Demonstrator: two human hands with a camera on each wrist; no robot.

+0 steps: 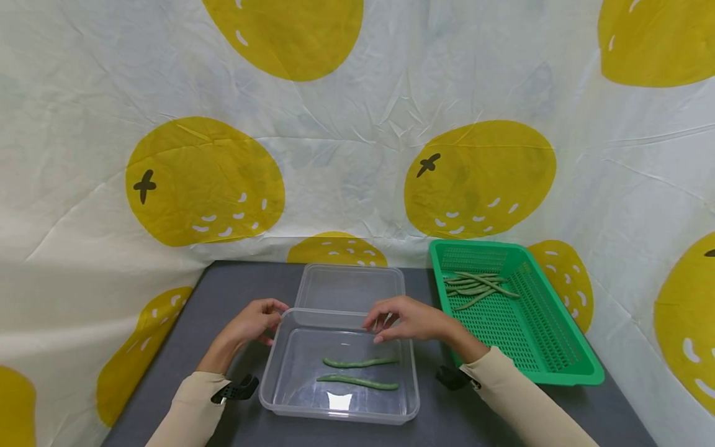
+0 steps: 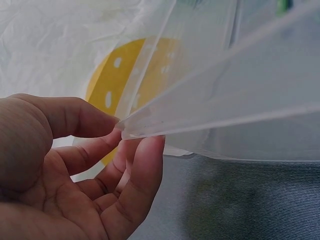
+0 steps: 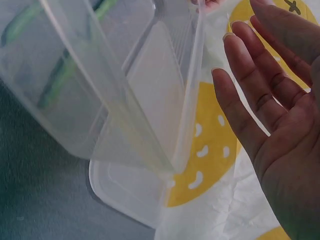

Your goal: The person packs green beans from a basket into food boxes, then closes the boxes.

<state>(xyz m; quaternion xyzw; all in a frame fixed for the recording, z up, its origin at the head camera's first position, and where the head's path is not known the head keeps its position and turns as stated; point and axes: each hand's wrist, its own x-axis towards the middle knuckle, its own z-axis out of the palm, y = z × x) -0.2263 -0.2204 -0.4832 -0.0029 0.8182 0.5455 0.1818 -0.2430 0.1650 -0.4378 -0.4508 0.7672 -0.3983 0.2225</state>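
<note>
A clear plastic container [image 1: 290,406] sits on the dark table with two green beans [image 1: 357,382] lying crosswise in it. At its far left corner is my left hand [image 1: 254,323]; in the left wrist view the thumb and a finger pinch the container's rim [image 2: 150,129]. My right hand [image 1: 410,318] hovers over the container's far right part, its fingers loosely bent with nothing between them. In the right wrist view the right hand [image 3: 280,115] shows spread fingers apart from the container wall [image 3: 187,115].
Behind the container lies a clear lid [image 1: 352,288], flat on the table [image 1: 234,285]. To the right stands a green slotted basket [image 1: 558,372] with several green beans [image 1: 475,287] at its far end. A fruit-patterned cloth [image 1: 346,174] hangs behind the table.
</note>
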